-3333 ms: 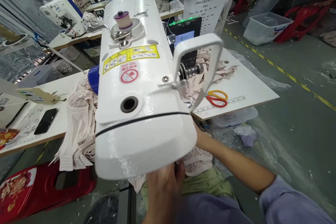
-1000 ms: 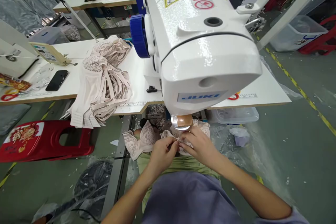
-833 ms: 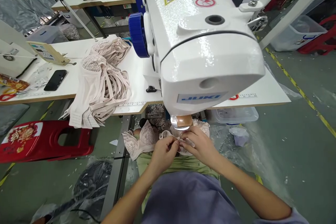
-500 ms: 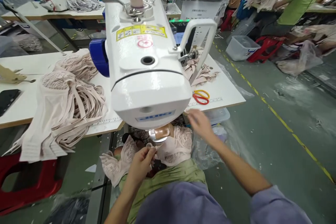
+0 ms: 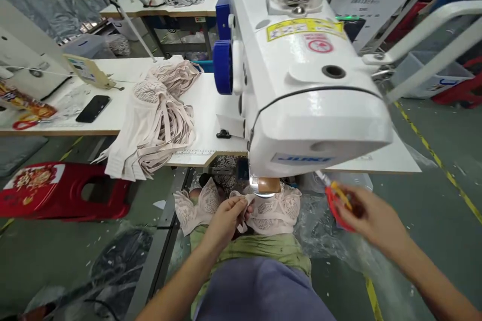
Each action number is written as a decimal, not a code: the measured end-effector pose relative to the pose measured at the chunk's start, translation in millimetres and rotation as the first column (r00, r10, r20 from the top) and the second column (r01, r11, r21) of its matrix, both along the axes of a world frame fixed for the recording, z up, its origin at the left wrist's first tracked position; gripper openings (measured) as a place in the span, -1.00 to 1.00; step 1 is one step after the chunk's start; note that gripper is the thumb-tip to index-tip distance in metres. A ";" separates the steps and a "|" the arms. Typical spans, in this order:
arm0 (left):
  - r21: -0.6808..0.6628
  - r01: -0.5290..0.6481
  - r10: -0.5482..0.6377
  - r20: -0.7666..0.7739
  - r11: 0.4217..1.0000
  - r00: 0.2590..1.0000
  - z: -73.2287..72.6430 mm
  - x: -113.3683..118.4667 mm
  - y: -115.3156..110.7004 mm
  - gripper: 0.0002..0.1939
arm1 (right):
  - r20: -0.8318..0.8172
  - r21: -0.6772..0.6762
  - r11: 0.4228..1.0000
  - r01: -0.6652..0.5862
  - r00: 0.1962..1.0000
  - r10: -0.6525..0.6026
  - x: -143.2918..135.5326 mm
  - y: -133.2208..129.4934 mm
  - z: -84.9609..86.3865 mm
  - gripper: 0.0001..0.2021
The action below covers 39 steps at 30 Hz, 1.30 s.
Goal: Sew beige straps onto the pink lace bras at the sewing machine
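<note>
A pale pink lace bra [image 5: 276, 213] lies across my lap, partly under the head of the white sewing machine [image 5: 320, 115]. My left hand [image 5: 231, 213] pinches the bra near its middle, between the two cups. Out to the right of the machine, my right hand [image 5: 371, 215] is closed around the scissors [image 5: 337, 208] with red and yellow handles. Their blades point up and left toward the machine head. Motion blurs this hand somewhat, and part of the handles is hidden by the fingers.
A pile of pale pink bras [image 5: 161, 115] hangs over the left table's front edge. Beside it lie a black phone [image 5: 93, 109] and a small black clip-like piece [image 5: 223, 134]. A red stool [image 5: 68, 190] stands at lower left. Clear plastic [image 5: 320, 225] hangs below the table at right.
My right hand has picked up the scissors from the table and brought them toward me. My left hand still pinches the bra. The view has turned left.
</note>
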<state>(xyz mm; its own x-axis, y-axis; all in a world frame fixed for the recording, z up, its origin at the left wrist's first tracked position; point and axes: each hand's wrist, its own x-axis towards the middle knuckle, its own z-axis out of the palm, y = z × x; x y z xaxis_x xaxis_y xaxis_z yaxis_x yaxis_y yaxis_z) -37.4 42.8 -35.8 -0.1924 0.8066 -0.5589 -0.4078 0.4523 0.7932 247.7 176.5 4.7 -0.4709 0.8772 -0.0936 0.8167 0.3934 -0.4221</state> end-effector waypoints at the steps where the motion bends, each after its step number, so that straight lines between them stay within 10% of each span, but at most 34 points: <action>1: -0.001 -0.007 0.007 0.014 1.000 1.000 0.0 0.1 0.2 -0.49 | -0.037 -0.033 0.996 -0.087 0.996 0.086 -2.4 -21.3 -0.2 -0.65; 6: 0.022 -0.002 0.002 -0.001 1.000 1.000 0.5 3.8 0.5 -0.54 | -0.124 -0.062 0.937 -0.343 0.934 0.334 -42.1 -77.9 -12.5 -0.70; 13: 0.019 0.050 -0.049 -0.069 0.999 0.996 7.7 3.5 -2.3 -0.70 | -0.196 -0.038 0.921 -0.389 0.906 0.374 -69.0 -68.5 -28.6 -0.70; 22: 0.006 -0.008 0.008 -0.007 1.000 1.000 11.5 -5.7 -6.7 -0.62 | -0.232 -0.301 0.928 -0.221 0.960 0.154 -49.6 -72.9 -19.8 -0.70; 39: 0.066 -0.034 0.046 -0.196 0.997 0.980 3.6 -8.9 -9.1 -0.66 | -0.270 -0.322 0.896 -0.306 0.937 0.224 -93.6 -64.9 -21.3 -0.67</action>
